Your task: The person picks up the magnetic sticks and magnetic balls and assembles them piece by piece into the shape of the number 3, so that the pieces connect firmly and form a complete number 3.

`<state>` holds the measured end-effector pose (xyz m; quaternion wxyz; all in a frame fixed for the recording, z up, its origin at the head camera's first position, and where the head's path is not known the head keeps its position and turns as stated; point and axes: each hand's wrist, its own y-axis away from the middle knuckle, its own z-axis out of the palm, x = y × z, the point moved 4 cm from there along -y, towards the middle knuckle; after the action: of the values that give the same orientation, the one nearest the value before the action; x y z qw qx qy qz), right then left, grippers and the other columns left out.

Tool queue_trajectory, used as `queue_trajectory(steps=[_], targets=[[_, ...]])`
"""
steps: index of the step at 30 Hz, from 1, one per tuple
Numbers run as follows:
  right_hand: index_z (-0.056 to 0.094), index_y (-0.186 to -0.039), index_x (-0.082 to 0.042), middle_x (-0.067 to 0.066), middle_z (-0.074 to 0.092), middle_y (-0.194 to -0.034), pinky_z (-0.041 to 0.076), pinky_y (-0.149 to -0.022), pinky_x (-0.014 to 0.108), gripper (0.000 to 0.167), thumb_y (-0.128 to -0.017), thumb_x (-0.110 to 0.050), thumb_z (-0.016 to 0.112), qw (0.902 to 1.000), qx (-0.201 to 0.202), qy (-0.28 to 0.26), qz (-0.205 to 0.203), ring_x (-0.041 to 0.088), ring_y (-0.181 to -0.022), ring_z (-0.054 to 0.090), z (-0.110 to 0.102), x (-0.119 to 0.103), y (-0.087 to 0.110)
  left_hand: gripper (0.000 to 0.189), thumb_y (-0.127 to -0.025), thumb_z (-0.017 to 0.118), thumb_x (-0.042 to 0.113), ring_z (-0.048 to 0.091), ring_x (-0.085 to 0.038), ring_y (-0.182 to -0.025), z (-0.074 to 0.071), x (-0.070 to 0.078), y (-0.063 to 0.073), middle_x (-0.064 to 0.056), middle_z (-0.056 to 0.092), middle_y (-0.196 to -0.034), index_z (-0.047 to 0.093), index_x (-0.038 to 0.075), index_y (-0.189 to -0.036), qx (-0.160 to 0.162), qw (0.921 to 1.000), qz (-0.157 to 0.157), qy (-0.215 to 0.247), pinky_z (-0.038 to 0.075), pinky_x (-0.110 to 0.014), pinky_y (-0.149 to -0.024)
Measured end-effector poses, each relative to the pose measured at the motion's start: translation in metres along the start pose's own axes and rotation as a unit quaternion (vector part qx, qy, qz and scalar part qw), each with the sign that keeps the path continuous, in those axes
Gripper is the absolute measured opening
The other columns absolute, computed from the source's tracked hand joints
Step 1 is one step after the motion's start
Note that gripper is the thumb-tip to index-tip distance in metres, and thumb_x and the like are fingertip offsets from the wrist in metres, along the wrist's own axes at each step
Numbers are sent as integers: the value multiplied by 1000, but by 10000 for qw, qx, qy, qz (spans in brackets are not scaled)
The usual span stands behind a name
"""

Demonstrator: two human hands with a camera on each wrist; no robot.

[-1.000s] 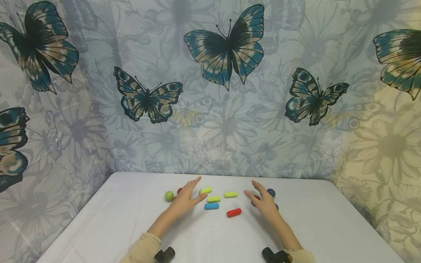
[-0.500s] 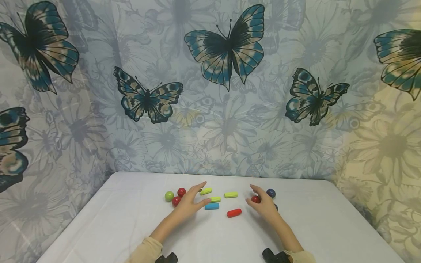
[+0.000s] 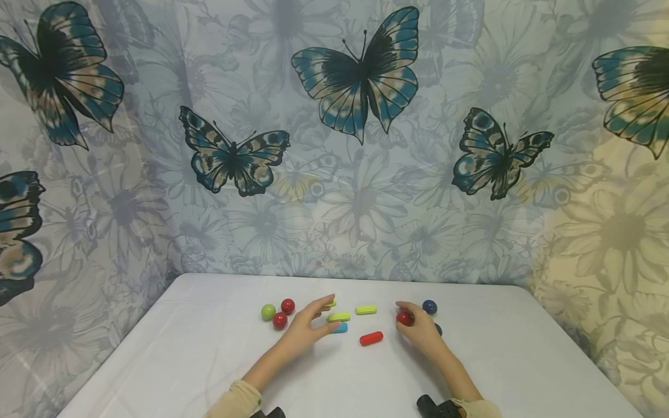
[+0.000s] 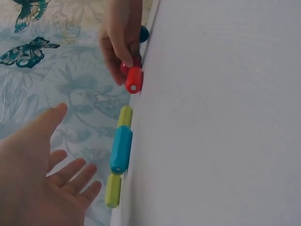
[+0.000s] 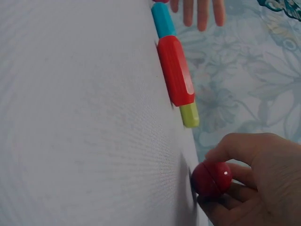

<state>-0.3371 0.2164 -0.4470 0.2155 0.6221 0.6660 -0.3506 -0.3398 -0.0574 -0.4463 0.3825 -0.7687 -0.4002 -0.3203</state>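
Note:
My right hand (image 3: pixel 422 332) has its thumb and fingers curled round a shiny red ball (image 5: pixel 211 179) at the table surface. A dark blue ball (image 3: pixel 430 307) lies just beyond that hand, and another is partly covered by it. My left hand (image 3: pixel 305 330) hovers with its fingers spread and nothing in them. Near its thumb lies a blue faceted stick (image 4: pixel 121 148), partly hidden in the head view. Beside it are yellow-green sticks (image 3: pixel 339 317), one mostly behind the left fingers. A thicker red stick (image 3: pixel 371 338) lies between the hands.
Left of the left hand sit a green ball (image 3: pixel 268 312) and two red balls (image 3: pixel 280 321). Everything lies on a white table (image 3: pixel 334 383). A butterfly-patterned wall covering (image 3: pixel 360 220) rises behind its far edge.
My left hand has moved right and slightly nearer, uncovering the red balls and covering part of the blue stick. My right hand's fingers have closed round the red ball.

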Motion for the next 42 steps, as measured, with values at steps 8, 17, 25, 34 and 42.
queue_trajectory(steps=[8,17,25,34,42], targets=[[57,-128,3,28,57,-131,52,-98,48,44,-86,-1,66,10000,-51,-57,-54,45,-124,54,1,1,-1,67,-88,71,34,53,-30,-131,7,-1,0,-15,52,-144,44,11,-145,-146,9991,-13,400,43,-44,-110],[59,-127,2,25,59,-131,53,-97,44,43,-86,1,67,9998,-17,-197,-90,42,-124,55,2,3,-1,62,-88,72,23,55,-32,-129,21,0,-2,-18,52,-143,47,5,-142,-170,9955,45,932,46,-41,-107],[60,-126,2,27,59,-130,54,-95,42,43,-84,1,68,9999,10,-141,-83,42,-122,57,4,5,-2,60,-88,73,23,56,-29,-128,34,3,-4,-13,55,-142,49,8,-141,-285,9920,2,1233,48,-36,-106],[61,-125,2,25,61,-128,55,-94,41,42,-84,1,68,9999,56,-90,-83,41,-121,58,3,5,-1,58,-87,73,15,56,-32,-127,48,6,-8,-18,54,-141,50,0,-138,-350,9903,271,1318,46,-38,-107],[61,-125,2,25,62,-127,56,-93,41,41,-84,1,68,9999,57,-100,-59,40,-119,60,2,5,0,55,-86,74,9,57,-33,-125,55,10,-7,-20,58,-136,53,-2,-135,-378,9900,178,1348,48,-34,-105]])
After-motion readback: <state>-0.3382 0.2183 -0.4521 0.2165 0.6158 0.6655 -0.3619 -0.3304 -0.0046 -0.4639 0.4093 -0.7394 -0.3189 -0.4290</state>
